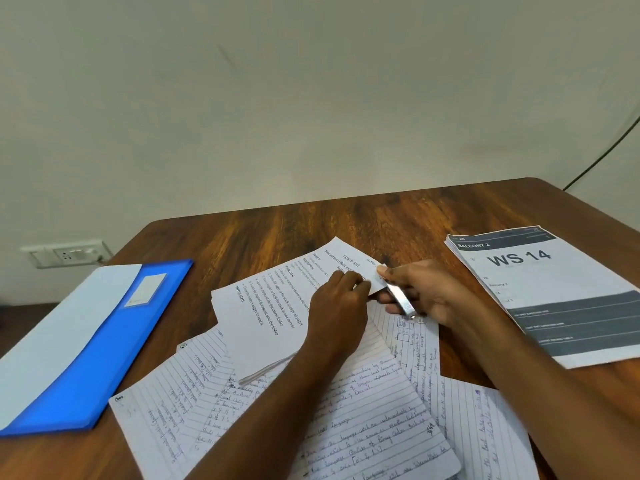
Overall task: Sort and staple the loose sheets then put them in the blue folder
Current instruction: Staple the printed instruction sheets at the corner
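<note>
A thin stack of printed sheets [266,313] lies in the middle of the wooden table [311,223], its near edge lifted. My left hand [337,306] holds the stack near its far right corner. My right hand [426,292] grips a silver stapler [401,301] whose jaws sit over that corner. Loose handwritten lined sheets [363,420] are fanned out under both forearms. The blue folder [100,362] lies closed at the left with a white sheet [59,337] on top of it.
A printed stack reading "WS 14" [547,296] lies at the right edge of the table. A wall socket [69,254] sits behind the folder and a dark cable [602,157] runs down the wall at the right.
</note>
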The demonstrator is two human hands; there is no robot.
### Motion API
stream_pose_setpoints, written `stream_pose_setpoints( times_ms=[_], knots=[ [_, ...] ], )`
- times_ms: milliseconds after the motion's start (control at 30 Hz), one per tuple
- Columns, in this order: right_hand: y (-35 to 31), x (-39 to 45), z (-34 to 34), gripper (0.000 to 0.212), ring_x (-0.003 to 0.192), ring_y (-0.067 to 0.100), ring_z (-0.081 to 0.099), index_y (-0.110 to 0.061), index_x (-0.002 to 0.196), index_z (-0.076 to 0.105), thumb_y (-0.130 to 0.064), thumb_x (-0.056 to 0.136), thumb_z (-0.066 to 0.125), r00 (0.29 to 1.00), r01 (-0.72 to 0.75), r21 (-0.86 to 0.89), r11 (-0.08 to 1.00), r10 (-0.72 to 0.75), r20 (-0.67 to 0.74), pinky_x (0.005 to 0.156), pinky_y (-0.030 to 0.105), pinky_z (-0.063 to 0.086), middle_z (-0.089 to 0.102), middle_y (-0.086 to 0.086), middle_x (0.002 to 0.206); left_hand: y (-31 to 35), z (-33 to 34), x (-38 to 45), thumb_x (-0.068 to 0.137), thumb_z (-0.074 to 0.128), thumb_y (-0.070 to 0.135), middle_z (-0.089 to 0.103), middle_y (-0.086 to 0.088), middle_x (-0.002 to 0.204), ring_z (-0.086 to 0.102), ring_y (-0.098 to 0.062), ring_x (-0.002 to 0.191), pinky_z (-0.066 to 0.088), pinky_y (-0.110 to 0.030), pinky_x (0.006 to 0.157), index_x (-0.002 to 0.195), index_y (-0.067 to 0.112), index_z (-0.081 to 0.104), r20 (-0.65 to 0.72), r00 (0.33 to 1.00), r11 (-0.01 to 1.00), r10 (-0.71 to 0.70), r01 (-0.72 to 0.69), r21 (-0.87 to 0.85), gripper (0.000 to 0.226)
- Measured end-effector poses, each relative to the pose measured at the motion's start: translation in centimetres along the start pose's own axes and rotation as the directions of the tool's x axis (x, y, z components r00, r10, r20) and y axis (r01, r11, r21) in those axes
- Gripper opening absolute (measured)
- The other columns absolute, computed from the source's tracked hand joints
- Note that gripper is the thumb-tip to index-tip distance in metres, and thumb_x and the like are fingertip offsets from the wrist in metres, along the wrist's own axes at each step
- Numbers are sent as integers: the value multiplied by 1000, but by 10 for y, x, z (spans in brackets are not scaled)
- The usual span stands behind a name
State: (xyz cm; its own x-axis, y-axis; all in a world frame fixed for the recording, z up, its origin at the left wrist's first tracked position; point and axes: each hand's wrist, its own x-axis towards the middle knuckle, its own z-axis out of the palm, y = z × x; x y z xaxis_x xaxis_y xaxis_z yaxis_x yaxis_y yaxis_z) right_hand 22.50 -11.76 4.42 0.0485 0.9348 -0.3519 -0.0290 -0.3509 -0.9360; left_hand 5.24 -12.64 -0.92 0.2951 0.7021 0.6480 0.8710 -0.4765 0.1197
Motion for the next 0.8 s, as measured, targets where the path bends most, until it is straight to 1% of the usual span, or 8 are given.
stream_pose_setpoints(
  times_ms=[100,167,233,300,400,467,600,800],
  knots=[
    [-5,1,-20,35,81,26,75,-6,90,77,-35,78,91,970,92,-419,903,-176,-166,76,45,65,78,7,86,1,0,0,81,87,16,79,-6,108,73,-22,91,57,-30,69,110,11,81,1,1000,1000,-24,24,-12,30],
    [-8,1,-30,41,65,21,74,-11,77,76,-50,74,90,922,65,-719,692,-317,-222,73,42,65,75,2,73,1,0,1,81,87,16,79,-7,110,74,-23,92,58,-30,71,111,10,81,4,999,999,-34,34,-23,31],
    [-10,-2,-33,46,56,19,71,-14,73,72,-55,69,91,918,-7,-863,505,-339,-206,68,36,63,72,2,66,1,1,0,81,87,15,79,-7,111,74,-23,93,59,-30,72,112,9,80,7,999,999,-36,36,-24,31],
    [-11,-5,-34,50,58,19,71,-13,74,69,-55,63,95,942,-33,-898,439,-286,-174,65,32,59,71,3,66,1,1,0,82,86,14,78,-6,112,74,-23,94,59,-30,73,113,10,80,3,999,999,-41,41,-27,32],
    [-10,-7,-30,56,63,19,68,-15,79,65,-59,60,95,946,-35,-903,429,-276,-168,61,29,52,68,3,71,0,2,0,82,86,13,78,-7,112,73,-24,94,57,-30,72,113,9,80,-15,999,999,-34,34,-21,32],
    [-10,-6,-26,54,66,20,69,-17,79,67,-63,64,91,917,26,-893,449,-367,-158,65,33,55,68,1,71,0,3,0,81,86,12,78,-7,111,73,-24,93,57,-30,70,112,9,80,-34,999,1000,-22,21,-15,32],
    [-7,-9,-11,44,78,12,71,-23,84,77,-66,77,81,893,305,-641,704,-446,-65,74,35,59,74,-8,83,-2,6,-2,80,87,13,78,-8,109,72,-23,90,57,-31,68,111,8,80,-100,995,1000,7,-8,-4,32],
    [17,13,4,16,81,15,78,-26,95,77,-36,85,85,876,405,-430,807,-477,-69,74,50,66,79,-7,94,1,4,-2,87,81,16,77,-9,107,71,-22,89,54,-28,64,111,8,78,-116,986,993,118,-119,-8,26]
  ],
)
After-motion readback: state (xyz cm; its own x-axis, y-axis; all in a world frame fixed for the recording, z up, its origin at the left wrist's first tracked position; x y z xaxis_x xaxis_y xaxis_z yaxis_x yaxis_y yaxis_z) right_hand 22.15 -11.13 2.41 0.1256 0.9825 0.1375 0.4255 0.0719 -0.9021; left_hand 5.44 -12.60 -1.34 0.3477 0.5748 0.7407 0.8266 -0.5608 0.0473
